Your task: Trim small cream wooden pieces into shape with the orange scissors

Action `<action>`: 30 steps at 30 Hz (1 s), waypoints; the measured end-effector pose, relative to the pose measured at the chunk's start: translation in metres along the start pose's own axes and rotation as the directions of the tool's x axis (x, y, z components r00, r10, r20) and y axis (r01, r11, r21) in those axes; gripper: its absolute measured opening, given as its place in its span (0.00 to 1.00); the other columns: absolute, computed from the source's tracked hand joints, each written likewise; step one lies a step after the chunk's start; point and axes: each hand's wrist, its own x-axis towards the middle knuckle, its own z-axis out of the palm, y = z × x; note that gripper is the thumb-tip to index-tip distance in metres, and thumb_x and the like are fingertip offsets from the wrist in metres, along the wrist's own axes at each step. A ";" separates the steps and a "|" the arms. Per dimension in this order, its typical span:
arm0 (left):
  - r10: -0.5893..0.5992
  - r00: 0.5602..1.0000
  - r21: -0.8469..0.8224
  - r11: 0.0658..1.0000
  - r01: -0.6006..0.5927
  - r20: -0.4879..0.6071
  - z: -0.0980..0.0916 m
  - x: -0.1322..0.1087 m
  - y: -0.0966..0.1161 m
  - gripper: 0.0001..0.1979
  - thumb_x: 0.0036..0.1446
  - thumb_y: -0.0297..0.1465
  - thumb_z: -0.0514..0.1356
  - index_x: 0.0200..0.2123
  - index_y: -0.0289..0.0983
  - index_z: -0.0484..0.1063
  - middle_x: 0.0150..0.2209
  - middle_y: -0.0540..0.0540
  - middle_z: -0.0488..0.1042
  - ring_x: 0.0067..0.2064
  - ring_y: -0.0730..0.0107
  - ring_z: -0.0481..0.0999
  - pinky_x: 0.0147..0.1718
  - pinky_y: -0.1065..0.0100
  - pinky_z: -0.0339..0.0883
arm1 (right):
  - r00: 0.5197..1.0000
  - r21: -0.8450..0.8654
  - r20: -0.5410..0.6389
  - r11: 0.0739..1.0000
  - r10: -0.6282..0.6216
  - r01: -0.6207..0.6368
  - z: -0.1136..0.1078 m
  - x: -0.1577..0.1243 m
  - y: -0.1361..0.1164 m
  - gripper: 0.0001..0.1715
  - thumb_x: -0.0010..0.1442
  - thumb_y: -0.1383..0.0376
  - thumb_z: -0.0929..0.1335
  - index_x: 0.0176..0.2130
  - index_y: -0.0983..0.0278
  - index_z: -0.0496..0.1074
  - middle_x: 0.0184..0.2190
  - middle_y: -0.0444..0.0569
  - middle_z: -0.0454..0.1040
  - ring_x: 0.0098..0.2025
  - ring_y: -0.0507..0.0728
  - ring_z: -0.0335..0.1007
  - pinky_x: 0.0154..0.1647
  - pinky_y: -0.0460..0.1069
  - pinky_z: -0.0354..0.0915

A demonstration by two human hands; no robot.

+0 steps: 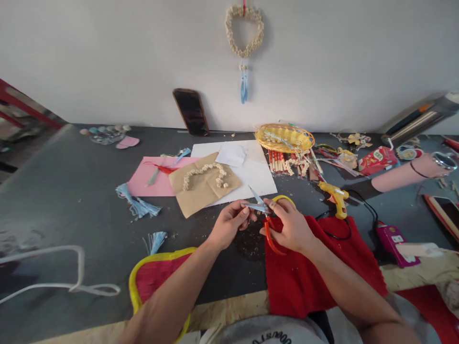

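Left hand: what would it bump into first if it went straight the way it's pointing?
The left hand would probably meet the open blades of the scissors first, with the right hand just beyond. Whether fingertips and blades already touch is unclear.

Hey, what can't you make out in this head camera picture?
All in the head view:
What, if anything, the left hand holds: hidden by the hand itself.
Scissors' yellow handle: partly behind the right hand.
Yellow-edged red cloth: partly behind the left forearm.
Phone at right: cut off by the right edge.
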 end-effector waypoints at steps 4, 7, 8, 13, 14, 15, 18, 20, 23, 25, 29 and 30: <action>-0.045 0.998 -0.108 0.993 0.041 -0.031 0.004 0.001 0.004 0.14 0.49 0.33 0.69 0.35 0.36 0.68 0.27 0.48 0.74 0.20 0.82 0.59 0.20 0.76 0.48 | 0.999 -0.042 -0.035 0.999 0.005 -0.007 -0.001 0.001 0.001 0.41 0.56 0.52 0.70 0.63 0.64 0.60 0.46 0.57 0.67 0.51 0.65 0.64 0.54 0.61 0.65; -0.086 0.996 -0.119 0.989 0.084 -0.010 0.005 0.001 0.006 0.13 0.48 0.30 0.69 0.34 0.35 0.69 0.27 0.48 0.73 0.21 0.83 0.58 0.20 0.76 0.47 | 1.000 -0.013 -0.024 1.000 -0.016 0.015 -0.001 0.000 -0.001 0.43 0.55 0.51 0.71 0.64 0.64 0.59 0.47 0.57 0.66 0.52 0.65 0.62 0.56 0.60 0.63; -0.099 0.995 -0.127 0.987 0.098 -0.005 0.005 0.001 0.006 0.12 0.47 0.30 0.69 0.33 0.34 0.70 0.27 0.48 0.72 0.21 0.83 0.58 0.20 0.76 0.46 | 1.000 -0.016 -0.017 1.000 -0.021 0.021 0.000 0.000 -0.001 0.43 0.55 0.51 0.71 0.64 0.63 0.59 0.48 0.57 0.66 0.53 0.65 0.62 0.56 0.61 0.63; -0.119 0.993 -0.155 0.981 0.116 -0.011 0.005 0.001 0.006 0.12 0.46 0.29 0.69 0.33 0.33 0.70 0.28 0.47 0.73 0.21 0.83 0.57 0.20 0.76 0.44 | 0.999 -0.139 -0.027 0.990 0.031 -0.034 0.006 0.000 -0.001 0.41 0.55 0.52 0.71 0.63 0.59 0.61 0.49 0.56 0.66 0.53 0.68 0.61 0.54 0.63 0.62; -0.118 0.993 -0.154 0.981 0.115 -0.009 0.005 0.001 0.006 0.13 0.46 0.28 0.69 0.34 0.34 0.70 0.29 0.47 0.73 0.21 0.83 0.57 0.20 0.76 0.45 | 0.998 -0.163 -0.035 0.985 0.044 -0.049 0.006 0.000 -0.001 0.41 0.55 0.53 0.71 0.63 0.59 0.61 0.49 0.56 0.66 0.53 0.68 0.61 0.54 0.63 0.62; -0.114 0.993 -0.154 0.982 0.112 -0.006 0.006 0.001 0.006 0.14 0.45 0.28 0.70 0.35 0.34 0.70 0.29 0.48 0.73 0.22 0.83 0.58 0.20 0.76 0.46 | 0.998 -0.184 -0.042 0.981 0.052 -0.059 0.007 0.000 -0.001 0.41 0.55 0.54 0.71 0.63 0.59 0.61 0.49 0.56 0.66 0.53 0.68 0.60 0.54 0.63 0.61; -0.091 0.996 -0.163 0.983 0.088 -0.013 0.007 0.001 0.007 0.18 0.42 0.27 0.72 0.37 0.36 0.69 0.30 0.51 0.71 0.23 0.82 0.60 0.20 0.76 0.49 | 0.998 -0.243 -0.052 0.969 0.038 -0.049 0.007 0.000 -0.003 0.40 0.54 0.55 0.71 0.63 0.58 0.61 0.49 0.56 0.65 0.52 0.68 0.60 0.52 0.63 0.62; -0.071 0.996 -0.157 0.986 0.062 -0.048 0.008 0.001 0.007 0.20 0.42 0.29 0.72 0.37 0.36 0.68 0.31 0.51 0.71 0.24 0.82 0.61 0.20 0.76 0.50 | 0.998 -0.291 -0.055 0.956 0.017 -0.032 0.007 -0.001 -0.005 0.38 0.55 0.56 0.70 0.63 0.57 0.61 0.48 0.56 0.66 0.51 0.68 0.60 0.49 0.62 0.62; -0.050 0.993 -0.125 0.991 0.036 -0.106 0.007 0.003 0.005 0.21 0.42 0.31 0.72 0.37 0.36 0.66 0.31 0.52 0.71 0.23 0.83 0.62 0.20 0.77 0.52 | 0.998 -0.339 -0.056 0.941 -0.006 -0.013 0.007 -0.002 -0.009 0.36 0.56 0.58 0.69 0.63 0.56 0.61 0.48 0.56 0.66 0.50 0.68 0.60 0.48 0.62 0.61; -0.044 0.992 -0.106 0.994 0.031 -0.121 0.006 0.003 0.004 0.21 0.42 0.30 0.72 0.36 0.37 0.65 0.28 0.54 0.70 0.23 0.83 0.62 0.19 0.78 0.52 | 0.999 -0.354 -0.051 0.935 -0.016 -0.003 0.008 -0.003 -0.011 0.36 0.57 0.59 0.69 0.63 0.56 0.61 0.48 0.56 0.65 0.50 0.68 0.60 0.47 0.62 0.61; -0.047 0.987 -0.084 0.996 0.035 -0.153 0.008 0.003 0.003 0.21 0.42 0.30 0.72 0.37 0.36 0.65 0.25 0.56 0.68 0.22 0.82 0.63 0.19 0.78 0.53 | 0.999 -0.348 -0.025 0.937 -0.027 0.016 0.008 -0.004 -0.012 0.37 0.58 0.59 0.69 0.64 0.55 0.60 0.50 0.57 0.65 0.50 0.68 0.59 0.47 0.62 0.61; -0.051 0.985 -0.082 0.996 0.038 -0.164 0.008 0.003 0.003 0.21 0.42 0.30 0.72 0.37 0.36 0.65 0.24 0.56 0.68 0.22 0.82 0.63 0.19 0.78 0.53 | 0.999 -0.342 -0.020 0.940 -0.025 0.016 0.008 -0.004 -0.012 0.37 0.58 0.59 0.69 0.64 0.55 0.59 0.50 0.57 0.65 0.50 0.68 0.59 0.47 0.62 0.61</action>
